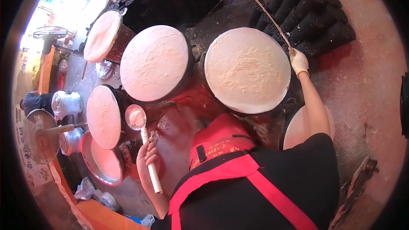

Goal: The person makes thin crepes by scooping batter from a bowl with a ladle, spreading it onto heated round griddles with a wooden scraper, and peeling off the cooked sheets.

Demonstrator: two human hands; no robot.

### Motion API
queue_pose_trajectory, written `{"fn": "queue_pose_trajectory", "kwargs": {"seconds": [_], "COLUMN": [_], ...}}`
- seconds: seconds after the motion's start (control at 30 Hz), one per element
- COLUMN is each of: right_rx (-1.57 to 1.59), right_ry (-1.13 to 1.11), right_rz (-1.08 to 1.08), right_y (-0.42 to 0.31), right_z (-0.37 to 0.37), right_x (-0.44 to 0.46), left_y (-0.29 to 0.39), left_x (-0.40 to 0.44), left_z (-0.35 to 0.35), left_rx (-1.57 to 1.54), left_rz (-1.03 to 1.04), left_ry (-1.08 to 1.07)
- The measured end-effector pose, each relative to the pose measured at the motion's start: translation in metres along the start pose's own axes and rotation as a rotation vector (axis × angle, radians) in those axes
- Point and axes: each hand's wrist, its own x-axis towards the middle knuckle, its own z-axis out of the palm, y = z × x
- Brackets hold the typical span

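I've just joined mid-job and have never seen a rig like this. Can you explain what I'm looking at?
There is no machine doing the work: a person uses their own two hands. The one picture comes from a camera worn on the head, looking forward and down, so the red apron and black shirt belong to the wearer.

The left hand grips a ladle by its pale handle, with some pale stuff in the bowl. The right hand, gloved, holds a long thin stick beside a large pale disc.

Similar discs stand around it, and a red-rimmed basin sits at the left of the picture. Dark cylinders with holes are piled at upper right. Whether the pale surfaces are wet, I cannot tell.
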Motion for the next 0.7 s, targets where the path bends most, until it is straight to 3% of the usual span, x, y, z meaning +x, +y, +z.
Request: {"fn": "queue_pose_trajectory", "kwargs": {"seconds": [0.13,0.23,0.33,0.37,0.4,0.47,0.6,0.7], "right_rx": [0.152,0.233,0.489,0.519,0.497,0.443,0.152,0.13], "right_ry": [-0.182,-0.007,-0.26,-0.25,-0.214,0.003,0.061,0.2], "right_rz": [0.078,0.028,0.397,0.392,0.372,-0.038,-0.019,-0.195], "right_y": [0.02,0.036,0.005,0.007,0.008,0.083,-0.037,-0.102], "right_z": [0.007,0.014,-0.019,-0.015,-0.009,0.076,-0.032,-0.075], "right_x": [0.003,0.006,-0.01,-0.012,-0.013,0.008,-0.058,-0.09], "left_y": [-0.015,-0.02,-0.023,-0.023,-0.023,-0.022,-0.02,-0.002], "left_x": [0.002,0.007,0.009,0.009,0.009,0.006,0.001,-0.001], "left_z": [0.01,0.012,0.016,0.018,0.02,0.021,0.024,0.014], "left_rx": [-0.03,-0.015,-0.007,-0.008,-0.011,-0.03,-0.006,0.017], "left_rz": [0.003,-0.001,-0.013,-0.022,-0.026,-0.016,0.052,0.074], "left_ry": [0.002,-0.009,-0.006,-0.013,-0.02,-0.012,0.041,0.067]}}
